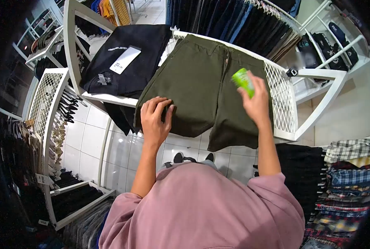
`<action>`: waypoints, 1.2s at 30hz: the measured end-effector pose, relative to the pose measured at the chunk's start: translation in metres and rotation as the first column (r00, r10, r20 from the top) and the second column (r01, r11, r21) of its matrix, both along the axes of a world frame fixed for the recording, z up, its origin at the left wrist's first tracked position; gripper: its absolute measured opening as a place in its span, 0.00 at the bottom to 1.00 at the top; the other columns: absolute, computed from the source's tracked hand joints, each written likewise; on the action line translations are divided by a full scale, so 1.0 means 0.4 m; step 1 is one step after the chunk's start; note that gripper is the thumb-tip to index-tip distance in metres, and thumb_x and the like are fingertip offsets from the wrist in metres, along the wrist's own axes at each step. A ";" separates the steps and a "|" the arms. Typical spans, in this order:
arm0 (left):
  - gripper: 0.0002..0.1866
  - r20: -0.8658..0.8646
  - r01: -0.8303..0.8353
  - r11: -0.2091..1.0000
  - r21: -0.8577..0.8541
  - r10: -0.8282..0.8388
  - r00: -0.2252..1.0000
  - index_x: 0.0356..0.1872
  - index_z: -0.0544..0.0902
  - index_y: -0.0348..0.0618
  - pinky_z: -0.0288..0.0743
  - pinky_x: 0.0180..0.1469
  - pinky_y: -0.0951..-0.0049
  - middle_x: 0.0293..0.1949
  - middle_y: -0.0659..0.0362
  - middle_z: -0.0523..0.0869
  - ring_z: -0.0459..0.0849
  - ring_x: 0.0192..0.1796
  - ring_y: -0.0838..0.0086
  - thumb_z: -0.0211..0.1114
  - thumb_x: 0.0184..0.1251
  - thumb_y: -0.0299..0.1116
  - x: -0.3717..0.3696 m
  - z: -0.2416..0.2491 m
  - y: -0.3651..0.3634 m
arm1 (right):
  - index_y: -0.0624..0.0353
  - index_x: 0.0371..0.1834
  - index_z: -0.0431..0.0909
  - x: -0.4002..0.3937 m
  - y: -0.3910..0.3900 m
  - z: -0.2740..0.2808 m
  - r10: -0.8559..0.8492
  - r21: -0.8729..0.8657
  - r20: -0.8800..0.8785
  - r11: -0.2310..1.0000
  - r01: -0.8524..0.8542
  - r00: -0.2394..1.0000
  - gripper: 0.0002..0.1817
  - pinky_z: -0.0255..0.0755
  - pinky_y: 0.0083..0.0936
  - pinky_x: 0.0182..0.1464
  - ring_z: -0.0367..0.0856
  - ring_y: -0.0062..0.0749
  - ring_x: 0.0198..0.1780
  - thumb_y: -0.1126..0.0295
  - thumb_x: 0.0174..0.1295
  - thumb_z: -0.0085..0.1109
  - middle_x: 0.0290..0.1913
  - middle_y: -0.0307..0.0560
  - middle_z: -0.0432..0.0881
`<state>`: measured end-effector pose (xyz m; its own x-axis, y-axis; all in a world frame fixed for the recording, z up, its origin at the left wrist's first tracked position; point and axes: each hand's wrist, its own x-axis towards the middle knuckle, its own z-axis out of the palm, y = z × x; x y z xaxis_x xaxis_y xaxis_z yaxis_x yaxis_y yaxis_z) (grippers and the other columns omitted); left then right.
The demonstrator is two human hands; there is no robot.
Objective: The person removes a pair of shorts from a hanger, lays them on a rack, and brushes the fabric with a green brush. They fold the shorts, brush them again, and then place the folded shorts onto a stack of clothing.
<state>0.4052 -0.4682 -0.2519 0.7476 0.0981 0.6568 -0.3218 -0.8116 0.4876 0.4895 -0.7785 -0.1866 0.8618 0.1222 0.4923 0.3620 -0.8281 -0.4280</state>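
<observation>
Olive-green shorts [193, 83] lie spread on a white mesh shelf, with their leg hems hanging over its front edge. My left hand [155, 116] rests on the lower left leg of the shorts, fingers bent and thumb apart from them. Above the other leg, my right hand [255, 97] grips a bright green container [243, 82] with pale print, slightly blurred; its exact kind I cannot make out. Left of the shorts lies a folded black shirt [97, 70] with a white tag [125, 59] on top.
The white mesh shelf [281, 95] has curved side frames. Jeans [210, 18] hang behind it. At left stands a white rack [47, 95] with hangers. Folded plaid shirts [353, 178] and black garments [299, 178] are at lower right. White floor tiles [118, 149] show below.
</observation>
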 end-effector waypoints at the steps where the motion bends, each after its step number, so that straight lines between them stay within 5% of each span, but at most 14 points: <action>1: 0.08 0.019 -0.007 1.000 -0.009 0.007 1.000 0.45 0.88 0.41 0.73 0.62 0.57 0.48 0.55 0.87 0.83 0.57 0.57 0.72 0.66 0.29 0.001 0.002 -0.004 | 0.57 0.70 0.76 -0.049 0.022 0.007 0.205 0.000 0.000 0.979 -0.205 0.979 0.33 0.74 0.41 0.65 0.80 0.54 0.61 0.69 0.59 0.74 0.62 0.56 0.78; 4: 0.08 -0.007 -0.031 1.000 -0.002 0.031 1.000 0.44 0.87 0.42 0.71 0.61 0.58 0.47 0.55 0.87 0.83 0.55 0.58 0.72 0.67 0.30 0.007 0.003 -0.005 | 0.53 0.69 0.78 -0.158 0.072 0.006 0.559 -0.062 -0.230 0.809 -0.585 0.797 0.34 0.72 0.43 0.69 0.78 0.50 0.65 0.72 0.56 0.76 0.63 0.54 0.79; 5: 0.07 -0.003 -0.017 1.000 -0.005 0.017 1.000 0.43 0.87 0.42 0.70 0.60 0.58 0.46 0.56 0.87 0.82 0.54 0.59 0.71 0.68 0.31 0.011 0.002 -0.001 | 0.51 0.69 0.79 -0.141 0.062 -0.007 0.521 -0.102 -0.138 0.838 -0.536 0.842 0.35 0.71 0.43 0.70 0.79 0.50 0.65 0.76 0.54 0.75 0.63 0.54 0.80; 10: 0.07 0.034 -0.026 1.000 0.005 0.026 0.999 0.43 0.86 0.45 0.68 0.60 0.58 0.46 0.58 0.86 0.81 0.53 0.61 0.71 0.66 0.31 0.019 -0.003 0.000 | 0.63 0.71 0.74 0.049 -0.056 -0.059 -0.289 -0.101 0.055 0.951 0.293 0.956 0.31 0.74 0.42 0.63 0.80 0.57 0.58 0.69 0.64 0.70 0.58 0.60 0.78; 14: 0.07 -0.006 -0.024 1.000 -0.018 0.023 1.000 0.43 0.86 0.45 0.68 0.60 0.58 0.45 0.58 0.85 0.81 0.54 0.60 0.71 0.67 0.32 0.016 0.001 -0.002 | 0.60 0.75 0.71 -0.028 0.087 -0.027 0.397 -0.071 0.002 0.916 -0.396 0.918 0.35 0.79 0.42 0.58 0.81 0.53 0.57 0.62 0.66 0.70 0.59 0.60 0.77; 17: 0.07 0.007 -0.025 1.000 -0.018 0.025 1.000 0.42 0.86 0.45 0.68 0.60 0.58 0.45 0.58 0.85 0.81 0.54 0.60 0.71 0.67 0.32 0.019 -0.005 0.002 | 0.61 0.74 0.71 0.091 0.068 -0.086 0.347 -0.120 -0.038 0.930 -0.349 0.937 0.36 0.77 0.44 0.60 0.80 0.56 0.58 0.64 0.63 0.72 0.59 0.61 0.77; 20: 0.07 0.014 -0.028 0.999 -0.031 0.029 0.999 0.43 0.85 0.44 0.68 0.61 0.57 0.45 0.56 0.85 0.81 0.54 0.58 0.70 0.67 0.31 0.015 -0.004 -0.002 | 0.63 0.73 0.71 0.303 -0.026 -0.122 -0.319 -0.274 0.077 0.904 0.328 0.945 0.31 0.71 0.47 0.62 0.78 0.55 0.59 0.67 0.67 0.66 0.57 0.62 0.77; 24: 0.07 0.016 -0.020 0.999 -0.037 0.021 1.000 0.43 0.85 0.45 0.67 0.61 0.57 0.45 0.56 0.84 0.80 0.54 0.59 0.70 0.67 0.32 0.017 -0.011 -0.002 | 0.62 0.70 0.75 0.243 0.145 -0.037 0.187 -0.085 0.069 0.980 -0.181 0.980 0.32 0.74 0.41 0.64 0.79 0.56 0.60 0.63 0.64 0.70 0.60 0.60 0.78; 26: 0.06 0.003 -0.024 0.999 -0.049 0.025 1.000 0.42 0.85 0.44 0.67 0.61 0.57 0.45 0.56 0.85 0.80 0.53 0.58 0.69 0.67 0.31 0.015 -0.004 -0.003 | 0.60 0.71 0.75 0.214 0.228 -0.050 0.584 -0.115 -0.022 0.805 -0.582 0.812 0.32 0.72 0.41 0.68 0.77 0.54 0.64 0.64 0.64 0.71 0.61 0.59 0.78; 28: 0.06 0.000 -0.016 0.999 -0.048 0.016 1.000 0.42 0.85 0.45 0.67 0.61 0.57 0.45 0.56 0.85 0.80 0.53 0.58 0.69 0.67 0.31 0.015 -0.006 0.000 | 0.59 0.70 0.76 0.247 0.255 -0.078 0.641 -0.108 -0.081 0.756 -0.646 0.763 0.30 0.71 0.42 0.68 0.77 0.55 0.65 0.64 0.64 0.70 0.61 0.60 0.79; 30: 0.07 0.007 -0.012 0.999 -0.037 0.012 1.000 0.43 0.85 0.45 0.67 0.61 0.57 0.46 0.57 0.85 0.80 0.54 0.59 0.70 0.67 0.32 0.016 -0.009 0.003 | 0.60 0.68 0.77 0.411 0.203 -0.112 0.402 -0.201 0.133 0.906 -0.372 0.906 0.29 0.73 0.43 0.66 0.78 0.55 0.62 0.65 0.63 0.70 0.62 0.61 0.78; 32: 0.07 0.006 -0.013 0.999 -0.050 0.014 1.000 0.43 0.85 0.45 0.68 0.61 0.57 0.46 0.57 0.85 0.80 0.54 0.59 0.70 0.67 0.32 0.010 -0.003 0.001 | 0.63 0.69 0.75 0.533 0.148 -0.120 -0.175 -0.185 0.123 0.963 0.196 0.977 0.31 0.74 0.46 0.60 0.80 0.56 0.54 0.67 0.62 0.70 0.55 0.60 0.79; 34: 0.07 0.020 -0.012 0.999 -0.035 0.012 1.000 0.43 0.85 0.46 0.68 0.60 0.58 0.46 0.57 0.84 0.80 0.54 0.59 0.70 0.67 0.32 0.014 -0.011 0.004 | 0.63 0.70 0.74 0.518 0.175 -0.093 -0.135 -0.092 0.233 0.983 0.160 0.963 0.32 0.74 0.45 0.61 0.79 0.56 0.55 0.66 0.63 0.69 0.51 0.59 0.79; 36: 0.07 0.012 -0.012 0.998 -0.056 0.013 1.000 0.43 0.85 0.46 0.68 0.61 0.58 0.46 0.57 0.84 0.80 0.54 0.59 0.70 0.67 0.32 0.014 -0.011 0.001 | 0.64 0.71 0.73 0.401 0.261 -0.066 0.232 -0.106 0.158 0.970 -0.217 0.960 0.34 0.73 0.42 0.65 0.78 0.55 0.61 0.65 0.62 0.72 0.58 0.62 0.79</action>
